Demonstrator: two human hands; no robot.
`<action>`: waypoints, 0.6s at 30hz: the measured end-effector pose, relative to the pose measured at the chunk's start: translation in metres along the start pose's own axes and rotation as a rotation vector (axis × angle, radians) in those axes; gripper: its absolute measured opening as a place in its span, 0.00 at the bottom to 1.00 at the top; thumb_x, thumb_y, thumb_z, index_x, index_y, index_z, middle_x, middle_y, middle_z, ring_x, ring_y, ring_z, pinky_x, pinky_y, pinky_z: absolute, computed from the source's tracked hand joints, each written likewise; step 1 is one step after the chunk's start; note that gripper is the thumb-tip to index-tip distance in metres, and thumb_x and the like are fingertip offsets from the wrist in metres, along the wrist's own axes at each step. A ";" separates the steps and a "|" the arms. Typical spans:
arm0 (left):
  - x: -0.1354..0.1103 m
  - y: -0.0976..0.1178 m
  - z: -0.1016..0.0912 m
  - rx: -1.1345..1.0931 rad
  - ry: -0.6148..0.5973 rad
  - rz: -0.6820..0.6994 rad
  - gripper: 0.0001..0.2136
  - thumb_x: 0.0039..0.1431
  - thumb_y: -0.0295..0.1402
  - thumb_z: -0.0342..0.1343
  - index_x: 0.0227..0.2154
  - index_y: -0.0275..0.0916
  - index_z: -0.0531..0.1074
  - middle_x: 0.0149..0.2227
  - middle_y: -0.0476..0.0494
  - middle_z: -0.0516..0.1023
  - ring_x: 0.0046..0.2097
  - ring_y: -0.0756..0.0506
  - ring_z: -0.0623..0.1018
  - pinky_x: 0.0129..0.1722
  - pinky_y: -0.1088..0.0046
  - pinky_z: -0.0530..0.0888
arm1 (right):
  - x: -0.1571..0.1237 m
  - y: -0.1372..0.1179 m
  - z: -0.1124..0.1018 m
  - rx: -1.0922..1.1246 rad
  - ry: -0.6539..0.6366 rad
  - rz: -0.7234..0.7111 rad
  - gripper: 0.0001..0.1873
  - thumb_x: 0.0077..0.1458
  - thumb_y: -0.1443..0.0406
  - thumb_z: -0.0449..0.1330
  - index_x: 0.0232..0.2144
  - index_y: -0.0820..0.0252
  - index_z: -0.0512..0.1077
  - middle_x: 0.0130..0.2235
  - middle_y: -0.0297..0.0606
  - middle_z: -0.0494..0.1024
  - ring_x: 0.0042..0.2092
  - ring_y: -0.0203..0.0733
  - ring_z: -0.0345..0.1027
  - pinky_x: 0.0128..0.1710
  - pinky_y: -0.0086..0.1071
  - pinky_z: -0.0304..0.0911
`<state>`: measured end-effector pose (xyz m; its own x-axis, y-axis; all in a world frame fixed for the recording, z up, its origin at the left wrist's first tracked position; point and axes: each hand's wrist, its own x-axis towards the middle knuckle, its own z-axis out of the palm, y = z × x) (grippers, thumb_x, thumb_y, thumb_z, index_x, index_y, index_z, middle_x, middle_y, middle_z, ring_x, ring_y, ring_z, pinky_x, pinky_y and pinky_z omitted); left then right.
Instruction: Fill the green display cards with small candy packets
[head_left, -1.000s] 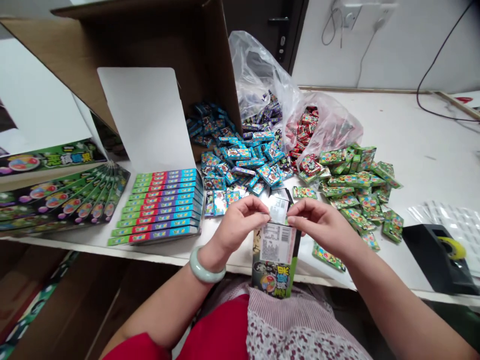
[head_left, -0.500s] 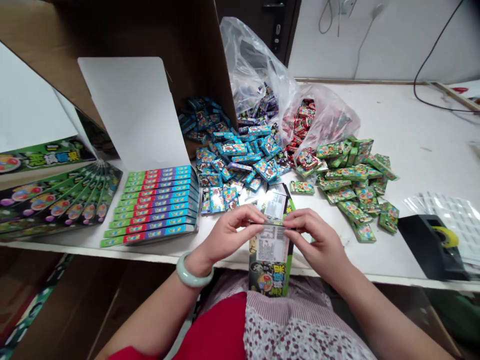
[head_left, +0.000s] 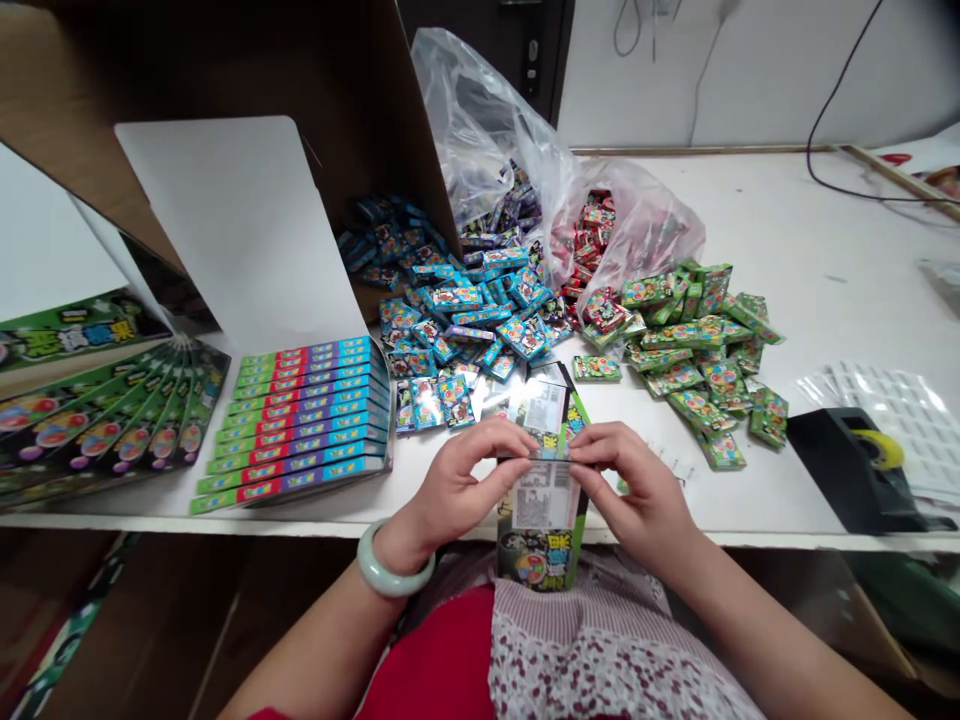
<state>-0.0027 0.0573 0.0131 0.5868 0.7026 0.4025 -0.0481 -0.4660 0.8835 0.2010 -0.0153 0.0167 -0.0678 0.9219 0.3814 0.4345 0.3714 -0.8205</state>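
Observation:
Both hands meet at a printed black-and-green carton (head_left: 536, 560) at the table's front edge, its lower end against my lap. The carton has a pale text panel, lettering and a colourful ball picture. My left hand (head_left: 469, 480), with a pale green bangle on the wrist, pinches thumb and fingers together at a thin crosswise edge on the carton's middle. Opposite it, my right hand (head_left: 634, 480) pinches the same edge from the right. What exactly lies between the fingertips is partly hidden. Just beyond the hands are a loose green candy box (head_left: 596, 368) and several blue ones (head_left: 427, 402).
At left stands an open display box (head_left: 300, 420) with rows of small coloured boxes, beside fanned printed cartons (head_left: 105, 420). A large cardboard box (head_left: 390, 110) rises behind. Plastic bags (head_left: 487, 130), a green box pile (head_left: 705, 350) and a tape dispenser (head_left: 847, 470) are also there.
The view has shifted slightly to the right, so the table things appear further left. Both hands keep their pinch on the carton with little visible movement.

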 end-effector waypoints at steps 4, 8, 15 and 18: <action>-0.001 -0.001 0.001 0.001 0.007 -0.023 0.08 0.60 0.23 0.56 0.39 0.41 0.72 0.39 0.44 0.77 0.43 0.48 0.76 0.46 0.67 0.72 | -0.002 0.001 0.002 -0.001 0.017 -0.024 0.10 0.59 0.73 0.57 0.41 0.54 0.69 0.41 0.38 0.71 0.45 0.38 0.67 0.39 0.32 0.67; 0.000 0.001 -0.002 -0.038 0.003 -0.037 0.05 0.59 0.25 0.58 0.37 0.40 0.73 0.39 0.43 0.78 0.42 0.46 0.77 0.45 0.66 0.74 | -0.002 0.001 0.003 0.021 0.044 -0.021 0.11 0.59 0.73 0.57 0.42 0.54 0.69 0.41 0.38 0.72 0.45 0.39 0.67 0.42 0.34 0.67; 0.004 -0.004 -0.001 -0.080 0.101 -0.123 0.04 0.58 0.26 0.58 0.35 0.42 0.74 0.38 0.44 0.78 0.42 0.46 0.78 0.43 0.69 0.76 | 0.008 0.003 0.012 0.094 0.140 0.019 0.09 0.60 0.71 0.54 0.40 0.54 0.70 0.39 0.37 0.75 0.45 0.39 0.69 0.45 0.38 0.67; 0.007 -0.009 -0.003 -0.111 0.095 -0.226 0.03 0.58 0.28 0.58 0.34 0.42 0.75 0.40 0.44 0.79 0.44 0.44 0.78 0.44 0.67 0.76 | 0.012 0.007 0.014 0.144 0.134 0.115 0.06 0.60 0.67 0.54 0.38 0.54 0.70 0.39 0.37 0.75 0.44 0.39 0.70 0.42 0.36 0.68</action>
<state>-0.0009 0.0679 0.0084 0.5144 0.8318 0.2086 -0.0157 -0.2340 0.9721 0.1904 -0.0001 0.0093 0.0994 0.9398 0.3269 0.2991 0.2851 -0.9106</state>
